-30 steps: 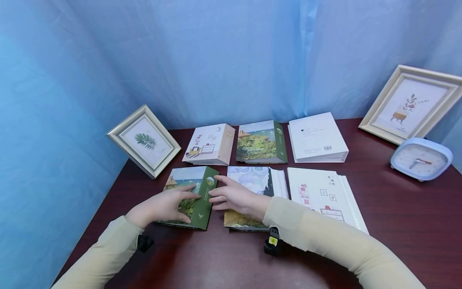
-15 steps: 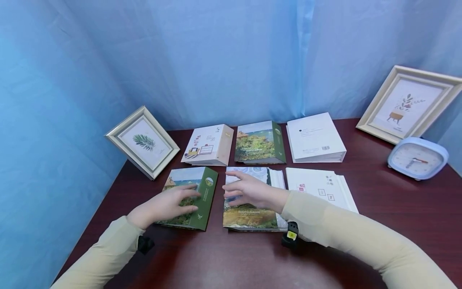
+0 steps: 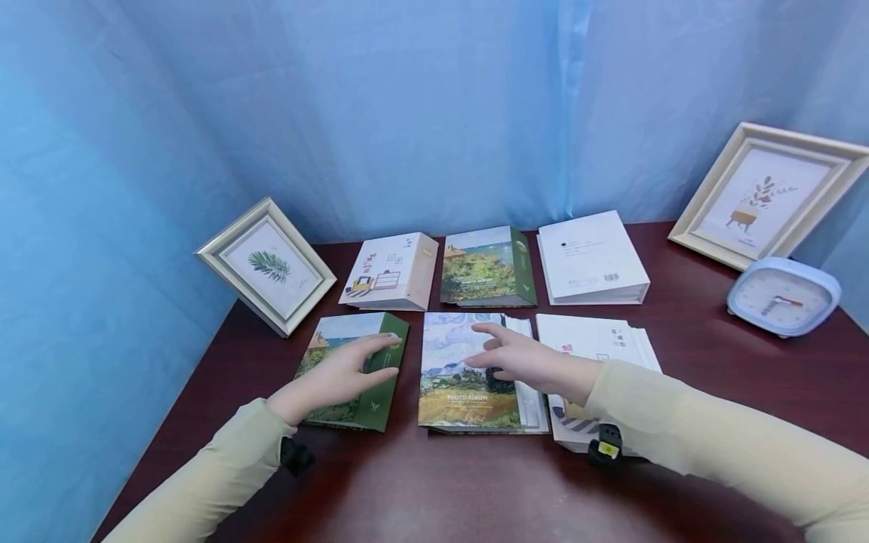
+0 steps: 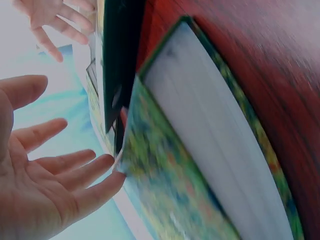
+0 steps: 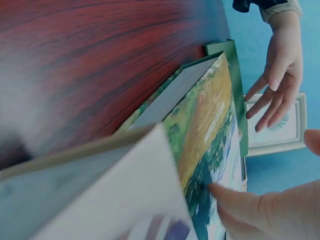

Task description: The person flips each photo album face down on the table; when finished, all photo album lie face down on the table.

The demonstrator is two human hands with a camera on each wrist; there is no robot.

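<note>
Albums lay in two rows of three on the dark red, wood-grained tabletop. In the near row the green album (image 3: pixel 353 369) lay toward the left edge, a thick rectangular book with a glossy landscape cover and a flat green spine. The left hand (image 3: pixel 339 373) hovered over or rested on its cover, fingers straight and spread, gripping nothing; the left wrist view showed the open palm just beside the cover's edge, though contact could not be told. Just beside it to the right lay the painted album (image 3: pixel 465 373), its smooth cover showing swirled sky and a yellow field, with a white block of pages along its right side. The right hand (image 3: pixel 526 362) was above that album's right part, fingers loosely extended and spread wide, holding nothing; in the right wrist view a fingertip (image 5: pixel 225 192) seemed to touch the cover. A white album (image 3: pixel 611 339) with small printed pictures lay next, partly under the right forearm.

Along the far row sat a cream album (image 3: pixel 390 271), a second green one (image 3: pixel 485 268) and a plain white one (image 3: pixel 591 256). A pale moulded leaf frame (image 3: pixel 268 264) leaned at the far left corner, a plant frame (image 3: pixel 767 192) at the far right, with a rounded blue clock (image 3: pixel 784 298) in front.
</note>
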